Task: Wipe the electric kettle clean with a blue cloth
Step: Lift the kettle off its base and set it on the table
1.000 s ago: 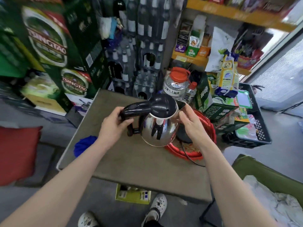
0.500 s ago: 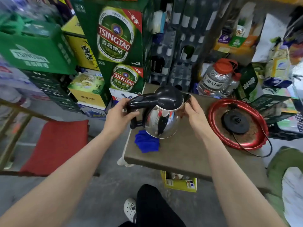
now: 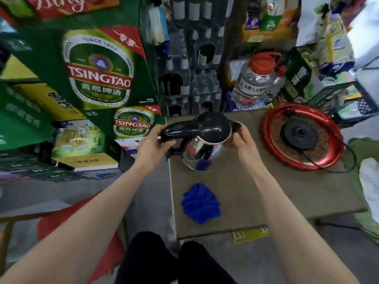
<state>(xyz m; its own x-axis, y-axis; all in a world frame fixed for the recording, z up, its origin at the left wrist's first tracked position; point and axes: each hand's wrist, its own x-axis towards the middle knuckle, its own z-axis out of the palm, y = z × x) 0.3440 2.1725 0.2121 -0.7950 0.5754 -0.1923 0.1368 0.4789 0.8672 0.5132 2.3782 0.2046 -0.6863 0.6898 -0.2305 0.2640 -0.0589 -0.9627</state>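
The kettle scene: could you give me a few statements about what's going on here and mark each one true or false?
1. The left hand grips the kettle by its black handle. True.
2. The blue cloth is in the right hand. False: it lies on the table, untouched, nearer the person than the kettle.
3. The kettle sits on its black base. False: it is apart from the base, which rests inside the red tray.
4. The kettle's lid is shut. True.
5. The right hand rests at the kettle's spout side. True.
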